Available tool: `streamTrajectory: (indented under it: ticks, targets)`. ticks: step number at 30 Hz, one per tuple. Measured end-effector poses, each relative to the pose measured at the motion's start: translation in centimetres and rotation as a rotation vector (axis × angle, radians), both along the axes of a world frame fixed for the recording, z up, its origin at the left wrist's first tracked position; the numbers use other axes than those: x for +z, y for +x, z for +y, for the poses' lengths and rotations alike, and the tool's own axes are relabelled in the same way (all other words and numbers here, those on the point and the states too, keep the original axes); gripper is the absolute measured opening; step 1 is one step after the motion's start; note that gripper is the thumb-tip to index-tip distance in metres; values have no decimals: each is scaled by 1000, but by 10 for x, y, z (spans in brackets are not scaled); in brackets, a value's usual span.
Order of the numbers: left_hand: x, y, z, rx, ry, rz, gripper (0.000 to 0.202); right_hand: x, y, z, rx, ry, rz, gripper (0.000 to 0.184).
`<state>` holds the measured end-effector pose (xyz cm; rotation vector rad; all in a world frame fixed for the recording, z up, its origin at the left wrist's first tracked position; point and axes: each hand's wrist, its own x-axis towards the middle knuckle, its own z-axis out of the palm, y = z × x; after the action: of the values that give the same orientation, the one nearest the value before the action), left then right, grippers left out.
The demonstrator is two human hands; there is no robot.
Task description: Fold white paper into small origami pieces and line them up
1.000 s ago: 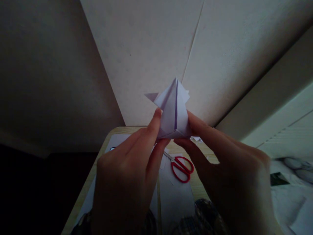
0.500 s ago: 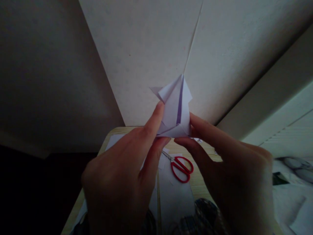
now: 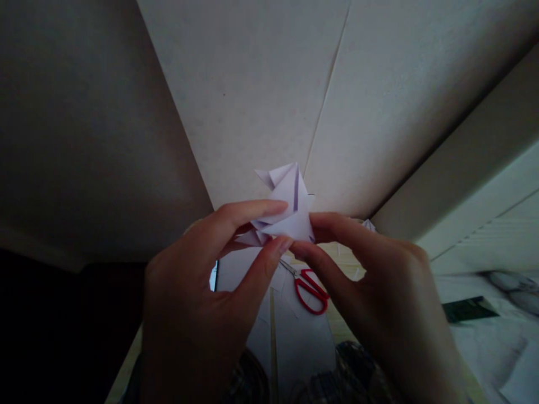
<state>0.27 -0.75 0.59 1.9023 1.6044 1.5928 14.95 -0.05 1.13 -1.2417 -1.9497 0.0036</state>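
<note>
I hold a small folded white paper figure (image 3: 286,207) up in front of the wall, pinched from both sides. My left hand (image 3: 202,303) grips its lower left between forefinger and thumb. My right hand (image 3: 379,297) pinches its lower right edge with thumb and forefinger. The figure has a pointed top, a dark central slit and small flaps sticking out at the upper left. Below the hands, red-handled scissors (image 3: 309,289) lie on white sheets of paper (image 3: 295,336) on a light wooden table (image 3: 341,325).
A pale wall with a seam (image 3: 324,101) fills the background, and a dark area lies to the left. At the right are a dark flat object (image 3: 467,308) and white bedding or paper (image 3: 497,348). Small paper scraps (image 3: 368,225) lie near the table's far edge.
The paper figure has come down and tilted toward me. My left forefinger has curled over its top edge and both hands have closed in on its base.
</note>
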Motion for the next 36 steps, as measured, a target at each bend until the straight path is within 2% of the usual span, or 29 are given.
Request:
streamTrajectory:
  ticks: [5,9,11,13,16,18,22,26,32,36]
  targets:
    - [5,-2,3,-115,-42,-25,25,0,1,2,28,-32,-52,18]
    - [5,-6,4,-145,-60,-57,22,2,3,3,113,-151,-102,20]
    - [2,-9,6,-151,-55,-32,27,4,5,2,160,-194,-79,22]
    - [-3,-12,8,-144,-89,4,40,5,7,0,146,-172,-10,22]
    - [-9,-13,11,-162,-177,69,58,6,9,-1,37,-63,95,11]
    - [-10,-13,12,-197,-198,110,63,5,10,0,5,-24,123,5]
    - [-8,-10,10,-236,-198,132,64,4,9,5,51,-47,103,14]
    - [-8,-10,10,-259,-154,36,62,4,9,7,70,-72,78,11]
    - [-1,-10,10,-158,-106,-210,55,4,13,5,127,-121,115,8]
    - [4,-7,8,-163,-144,-284,48,3,14,6,161,-172,168,9]
